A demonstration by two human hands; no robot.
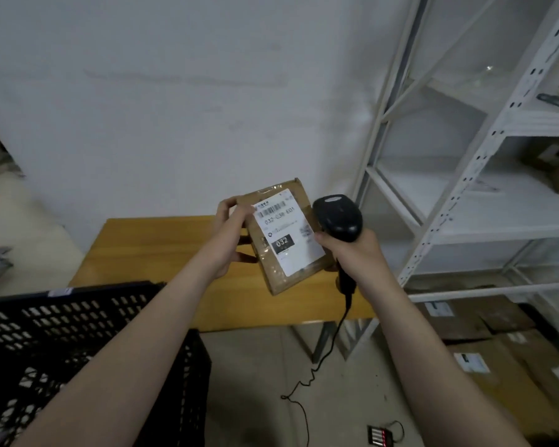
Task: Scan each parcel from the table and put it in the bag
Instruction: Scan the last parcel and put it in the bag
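- Nearest us, lower left: one black perforated crate. It has one small white sticker on its rim, which we cannot read.
- On the floor: one small black box with red stripes and one thin black cable that runs up to the scanner.
- We count two hands. The left hand grips one brown parcel at its left edge, thumb on the front and fingers curled round it.
- The parcel is held tilted in the air above the right part of the table, label towards us.
- It carries one white label with a barcode and a line starting "032-038" whose end is blurred. "032" stands in white on a black block. The small print is unreadable.
- The right hand has its fingers wrapped round the handle of one black scanner. The scanner head is just beside the parcel's right edge.
- Below the parcel: one yellow wooden table.
- Right and farther: one white metal rack. Brown boxes lie at its foot, with at least three white labels too blurred to read.
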